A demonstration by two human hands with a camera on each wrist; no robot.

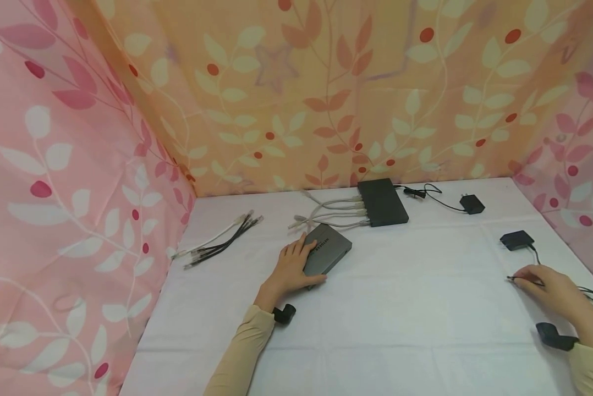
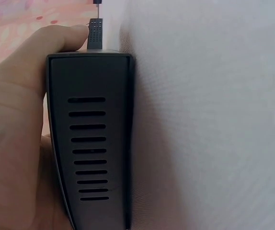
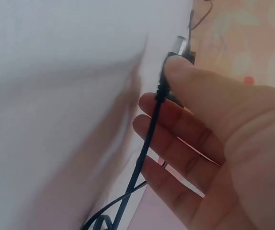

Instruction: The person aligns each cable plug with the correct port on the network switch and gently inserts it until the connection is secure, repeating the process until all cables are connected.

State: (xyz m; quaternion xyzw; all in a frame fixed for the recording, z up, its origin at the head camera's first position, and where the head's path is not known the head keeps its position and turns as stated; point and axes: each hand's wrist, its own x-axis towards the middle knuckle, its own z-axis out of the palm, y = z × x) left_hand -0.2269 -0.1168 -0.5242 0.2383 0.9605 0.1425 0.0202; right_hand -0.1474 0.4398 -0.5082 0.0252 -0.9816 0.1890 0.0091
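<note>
My left hand holds a grey Netgear network switch at the middle of the table, fingers over its top and thumb along the near edge. In the left wrist view the slotted side of the network switch faces the camera, close over the white cloth. At the right, my right hand pinches a black barrel power plug between thumb and index finger, its metal tip pointing away from the palm. The plug's cord runs down past the other fingers. A black power adapter lies just beyond this hand.
Behind the switch lies a black box with several grey network cables plugged in. Its cord leads to another power adapter. Loose black and white cables lie at the left. Patterned curtains bound the white table.
</note>
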